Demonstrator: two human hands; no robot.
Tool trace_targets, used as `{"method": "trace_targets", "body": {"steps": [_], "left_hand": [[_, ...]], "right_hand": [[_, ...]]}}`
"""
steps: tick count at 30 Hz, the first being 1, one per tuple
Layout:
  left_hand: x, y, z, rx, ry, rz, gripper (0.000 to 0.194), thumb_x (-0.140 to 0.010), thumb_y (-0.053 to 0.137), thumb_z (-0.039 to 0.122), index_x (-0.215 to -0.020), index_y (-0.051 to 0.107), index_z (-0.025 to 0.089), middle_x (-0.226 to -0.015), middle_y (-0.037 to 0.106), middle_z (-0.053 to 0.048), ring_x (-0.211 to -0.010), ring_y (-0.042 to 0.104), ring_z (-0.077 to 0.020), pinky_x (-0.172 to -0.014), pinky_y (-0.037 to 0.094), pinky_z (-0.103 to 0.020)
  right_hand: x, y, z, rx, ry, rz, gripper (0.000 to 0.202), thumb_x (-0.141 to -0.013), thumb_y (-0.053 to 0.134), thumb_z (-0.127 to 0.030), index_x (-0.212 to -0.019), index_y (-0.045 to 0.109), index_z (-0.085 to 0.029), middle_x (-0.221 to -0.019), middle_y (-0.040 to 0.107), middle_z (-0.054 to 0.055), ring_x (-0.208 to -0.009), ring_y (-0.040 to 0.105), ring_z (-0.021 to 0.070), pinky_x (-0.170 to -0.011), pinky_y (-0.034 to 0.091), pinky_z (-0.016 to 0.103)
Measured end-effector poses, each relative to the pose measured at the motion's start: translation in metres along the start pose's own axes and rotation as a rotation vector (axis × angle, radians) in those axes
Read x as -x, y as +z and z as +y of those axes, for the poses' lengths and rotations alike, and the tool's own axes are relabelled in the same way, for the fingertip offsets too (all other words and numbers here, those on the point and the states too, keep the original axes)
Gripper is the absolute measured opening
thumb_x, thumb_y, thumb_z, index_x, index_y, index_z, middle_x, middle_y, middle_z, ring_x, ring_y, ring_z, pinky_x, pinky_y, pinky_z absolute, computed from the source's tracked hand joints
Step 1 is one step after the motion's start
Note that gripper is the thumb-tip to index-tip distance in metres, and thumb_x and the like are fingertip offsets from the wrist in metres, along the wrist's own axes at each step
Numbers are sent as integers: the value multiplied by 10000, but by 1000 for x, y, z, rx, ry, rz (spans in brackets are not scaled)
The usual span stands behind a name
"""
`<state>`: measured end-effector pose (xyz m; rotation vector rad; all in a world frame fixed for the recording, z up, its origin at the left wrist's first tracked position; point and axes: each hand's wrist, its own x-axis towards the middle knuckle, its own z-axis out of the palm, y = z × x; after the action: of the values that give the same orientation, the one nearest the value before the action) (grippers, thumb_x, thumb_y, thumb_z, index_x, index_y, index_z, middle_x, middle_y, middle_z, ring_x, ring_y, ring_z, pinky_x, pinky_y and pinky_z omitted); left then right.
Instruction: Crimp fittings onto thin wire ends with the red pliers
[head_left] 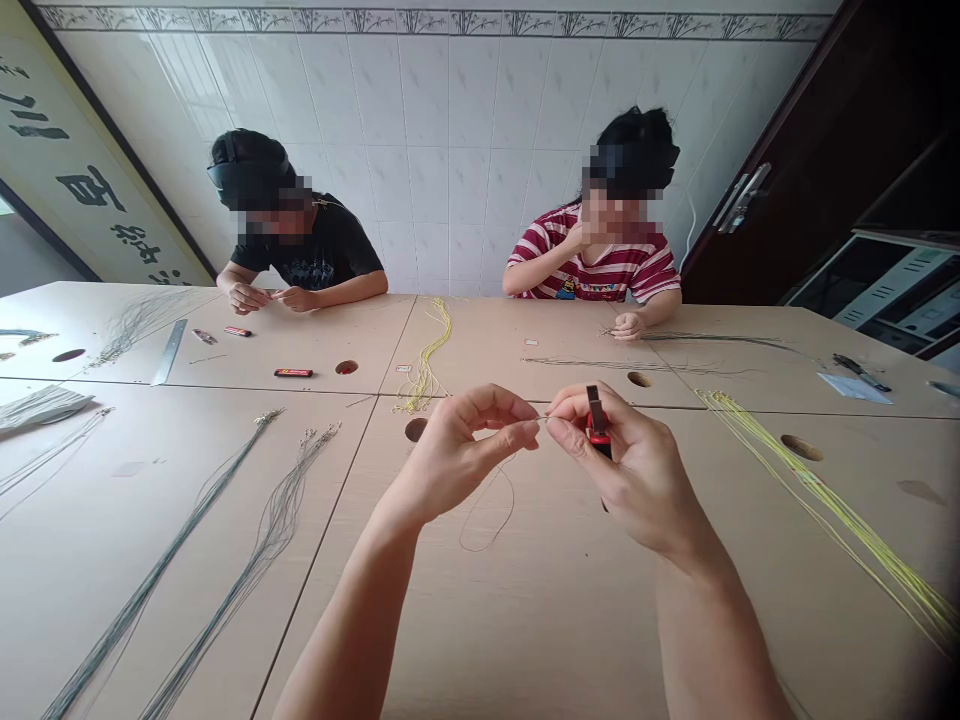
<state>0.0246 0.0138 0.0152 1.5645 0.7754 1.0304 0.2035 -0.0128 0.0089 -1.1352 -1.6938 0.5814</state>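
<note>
My left hand (474, 450) pinches one end of a thin cord (513, 500) between thumb and forefinger. Opposite it, the fingertips of my right hand (637, 465) are closed on the same cord, with only a short gap between the two hands. Tucked in my right hand is a red and black lighter (598, 432), its metal top pointing up. A loose loop of the cord hangs below my hands, above the bare wood tabletop. Whatever lies between my fingertips is too small to make out.
Bundles of grey-green cords (199, 520) lie on the left, yellow cords (825, 485) on the right and yellow cords (431, 350) at the middle. Across the table (525, 620) sit two people. A lighter (293, 373), a ruler (170, 350) and round holes (802, 447) also show.
</note>
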Motion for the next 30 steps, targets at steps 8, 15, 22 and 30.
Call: {"method": "trace_targets", "body": {"steps": [8,15,22,30], "left_hand": [[2,-2,1,-71,-29,-2,161,-872,643,318,-823,653,166,-786,676,-21,-790,604,-127,-751,464,-260],[2,-1,0,1,-11,4,148,-838,690,303,-858,652,161,-847,670,-23,-816,608,-126,-771,478,-261],[1,-1,-1,12,21,0,152,-856,670,301,-847,639,153,-833,659,-26,-808,606,-127,-787,479,-275],[1,-1,1,-19,3,-17,170,-894,607,305,-836,616,145,-800,644,-36,-799,600,-139,-768,462,-287]], "right_hand": [[-2,3,0,28,-80,27,137,-927,571,-271,-799,541,-229,-859,558,-7,-668,460,107,-613,390,244],[1,4,2,24,-86,18,121,-926,578,-248,-809,547,-234,-870,561,-20,-667,462,97,-603,383,238],[-1,5,-1,10,-98,8,120,-922,587,-239,-806,557,-236,-847,567,-28,-665,480,91,-592,382,227],[0,6,1,44,-123,5,115,-923,579,-227,-813,543,-234,-852,569,-29,-662,487,89,-597,397,227]]}}
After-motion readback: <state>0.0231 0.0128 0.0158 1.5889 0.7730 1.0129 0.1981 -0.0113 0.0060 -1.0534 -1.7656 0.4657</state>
